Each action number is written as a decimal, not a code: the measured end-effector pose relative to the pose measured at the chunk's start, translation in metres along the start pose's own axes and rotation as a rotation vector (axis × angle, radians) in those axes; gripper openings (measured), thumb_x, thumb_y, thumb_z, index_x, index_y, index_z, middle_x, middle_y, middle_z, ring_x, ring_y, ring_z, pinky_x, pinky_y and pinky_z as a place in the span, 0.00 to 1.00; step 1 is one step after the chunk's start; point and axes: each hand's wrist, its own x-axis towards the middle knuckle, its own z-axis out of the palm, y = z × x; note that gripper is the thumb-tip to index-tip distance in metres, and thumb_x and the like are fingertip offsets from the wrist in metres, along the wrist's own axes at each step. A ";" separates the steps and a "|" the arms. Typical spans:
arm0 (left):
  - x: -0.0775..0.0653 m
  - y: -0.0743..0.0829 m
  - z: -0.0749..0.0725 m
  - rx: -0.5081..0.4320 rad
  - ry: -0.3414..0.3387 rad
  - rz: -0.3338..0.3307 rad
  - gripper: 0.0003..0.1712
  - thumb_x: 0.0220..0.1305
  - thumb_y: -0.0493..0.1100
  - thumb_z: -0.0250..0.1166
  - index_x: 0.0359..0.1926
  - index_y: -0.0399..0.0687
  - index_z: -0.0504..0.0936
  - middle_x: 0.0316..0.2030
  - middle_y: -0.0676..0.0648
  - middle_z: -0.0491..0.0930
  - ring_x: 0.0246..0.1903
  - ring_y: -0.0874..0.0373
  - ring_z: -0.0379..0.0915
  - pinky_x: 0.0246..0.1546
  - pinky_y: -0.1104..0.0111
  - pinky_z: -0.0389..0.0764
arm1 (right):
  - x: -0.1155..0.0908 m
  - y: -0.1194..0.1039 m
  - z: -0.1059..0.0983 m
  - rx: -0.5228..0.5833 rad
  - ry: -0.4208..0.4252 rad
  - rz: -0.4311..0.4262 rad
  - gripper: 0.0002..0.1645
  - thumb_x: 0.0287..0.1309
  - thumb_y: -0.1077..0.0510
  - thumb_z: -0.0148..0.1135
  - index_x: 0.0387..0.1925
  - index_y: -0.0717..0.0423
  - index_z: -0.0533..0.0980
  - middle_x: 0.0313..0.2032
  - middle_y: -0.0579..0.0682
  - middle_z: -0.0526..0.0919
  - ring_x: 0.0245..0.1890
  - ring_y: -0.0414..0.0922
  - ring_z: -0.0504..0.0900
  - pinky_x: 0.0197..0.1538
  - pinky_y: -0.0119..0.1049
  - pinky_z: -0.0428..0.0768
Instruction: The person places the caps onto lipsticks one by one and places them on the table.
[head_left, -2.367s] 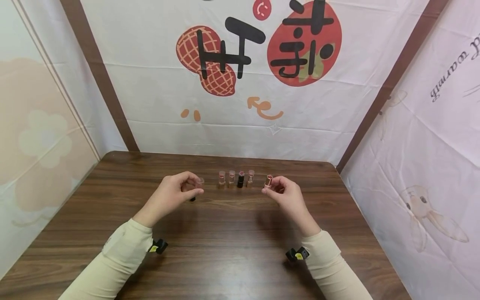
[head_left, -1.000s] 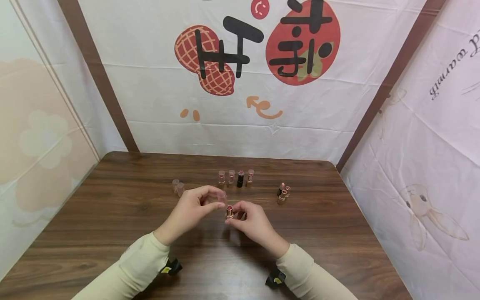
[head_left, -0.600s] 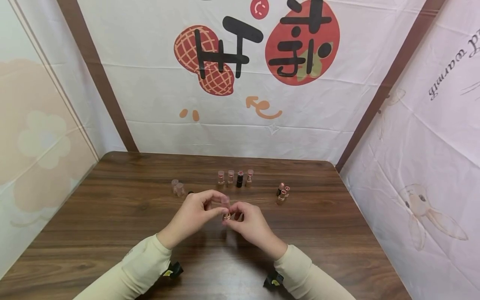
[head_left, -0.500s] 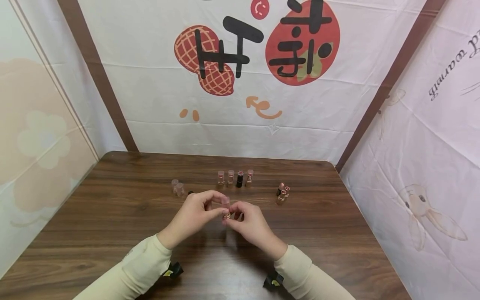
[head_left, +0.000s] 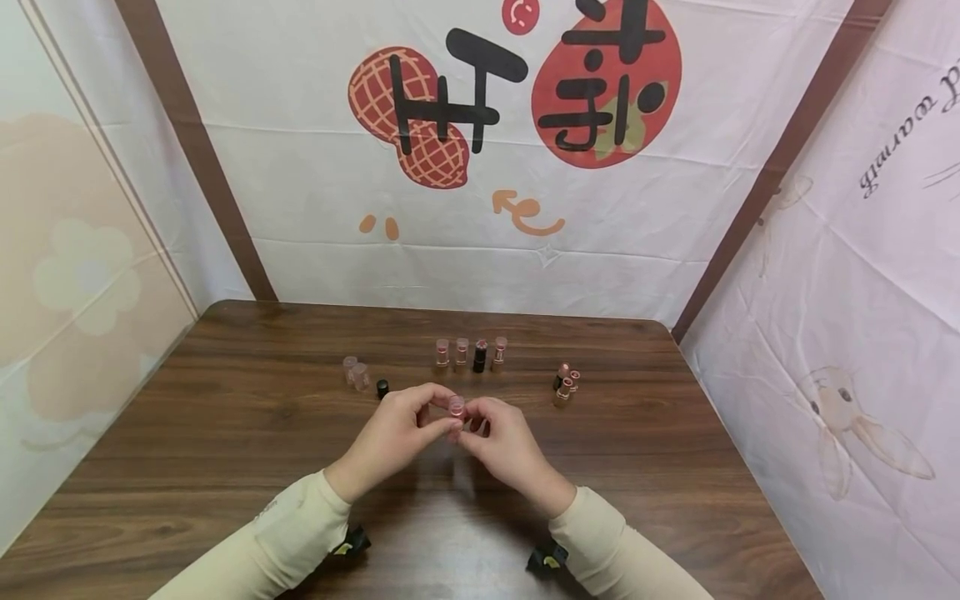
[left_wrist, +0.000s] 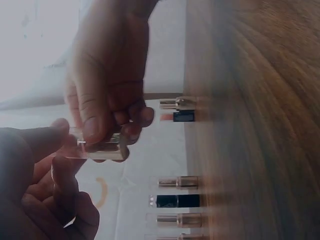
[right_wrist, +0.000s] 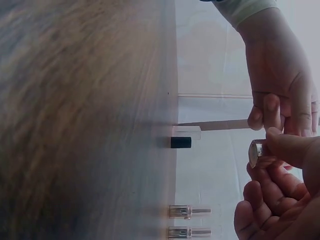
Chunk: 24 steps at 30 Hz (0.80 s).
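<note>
My hands meet over the middle of the table around one gold lipstick (right_wrist: 256,152). In the head view my left hand (head_left: 401,429) pinches its clear cap (head_left: 457,402) from the left. My right hand (head_left: 506,442) grips the gold base (left_wrist: 117,150) from the right, thumb and fingers around it. The cap sits over the lipstick's top, and fingers hide much of both parts. Just behind my left hand stands a black cap (head_left: 382,388). Two clear caps (head_left: 361,377) stand farther left.
Several capped lipsticks (head_left: 462,354), one of them black (head_left: 480,357), stand in a row at the back middle. Three uncapped lipsticks (head_left: 564,392) cluster at the right. Printed cloth (head_left: 375,267) hangs behind the wooden table (head_left: 225,400).
Both hands have come from apart to together at the middle. The clear cap has gone over the lipstick, and the hands have since lifted slightly. Uncapped lipsticks now stand clustered at the right.
</note>
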 end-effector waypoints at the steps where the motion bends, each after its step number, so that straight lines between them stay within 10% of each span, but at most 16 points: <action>1: 0.000 0.000 0.001 0.004 0.000 0.006 0.13 0.60 0.45 0.76 0.44 0.63 0.85 0.33 0.64 0.83 0.18 0.68 0.65 0.20 0.72 0.70 | 0.000 0.001 0.000 -0.003 0.004 -0.006 0.09 0.57 0.55 0.77 0.38 0.48 0.84 0.34 0.50 0.85 0.31 0.36 0.78 0.33 0.29 0.77; 24: 0.002 -0.008 -0.002 0.092 -0.022 0.014 0.13 0.59 0.48 0.77 0.44 0.62 0.85 0.30 0.59 0.77 0.20 0.67 0.65 0.22 0.72 0.70 | 0.004 0.010 0.006 -0.174 0.042 -0.093 0.12 0.57 0.51 0.77 0.41 0.44 0.84 0.36 0.38 0.85 0.39 0.39 0.78 0.41 0.31 0.76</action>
